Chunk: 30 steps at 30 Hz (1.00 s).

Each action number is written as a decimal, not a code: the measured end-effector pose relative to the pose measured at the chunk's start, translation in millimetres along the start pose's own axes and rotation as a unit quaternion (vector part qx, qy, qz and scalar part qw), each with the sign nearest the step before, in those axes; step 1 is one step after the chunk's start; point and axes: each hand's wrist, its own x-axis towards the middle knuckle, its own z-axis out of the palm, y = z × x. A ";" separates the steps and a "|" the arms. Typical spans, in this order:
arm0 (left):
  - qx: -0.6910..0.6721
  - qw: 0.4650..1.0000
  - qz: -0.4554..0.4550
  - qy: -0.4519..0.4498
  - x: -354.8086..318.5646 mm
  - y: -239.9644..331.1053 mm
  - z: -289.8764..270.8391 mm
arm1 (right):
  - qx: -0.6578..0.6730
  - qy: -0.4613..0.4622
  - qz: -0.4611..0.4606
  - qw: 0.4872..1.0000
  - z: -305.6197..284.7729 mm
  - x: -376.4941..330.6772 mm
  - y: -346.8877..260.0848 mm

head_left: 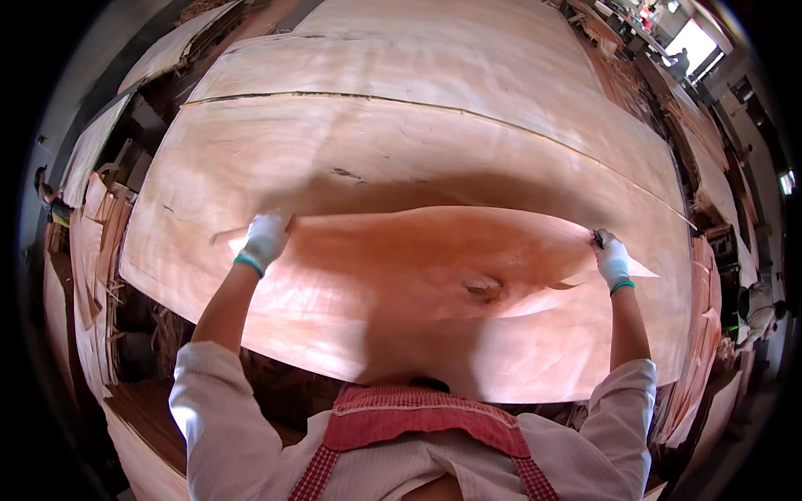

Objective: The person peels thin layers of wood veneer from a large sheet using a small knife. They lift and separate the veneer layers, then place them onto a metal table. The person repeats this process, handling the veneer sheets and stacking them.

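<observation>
A thin, reddish wood veneer sheet is stretched between my hands, its far edge bowed up off the surface. Around its left end my left hand is closed, in a white glove with a green cuff. My right hand, gloved alike, pinches the right end. Something small and dark shows at the right fingertips; what it is I cannot make out. Toward the right of the sheet is a torn hole or knot. Underneath lies a wide, pale veneer sheet with a few dark marks.
A long thin strip runs across the pale sheet beyond my hands. Stacks of veneer stand at the left and right. Other people are at the far left, the right and the far right back.
</observation>
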 end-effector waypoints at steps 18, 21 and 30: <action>-0.023 0.966 0.049 0.254 209.7 121.1 67.8 | -0.078 -0.031 0.090 0.992 86.7 173.8 45.9; -0.135 0.954 0.093 0.249 164.2 155.6 80.1 | -0.072 -0.015 0.063 0.995 90.0 185.0 33.8; -0.080 0.975 0.052 0.202 232.4 109.9 96.9 | -0.070 0.052 0.003 0.996 62.3 152.1 28.8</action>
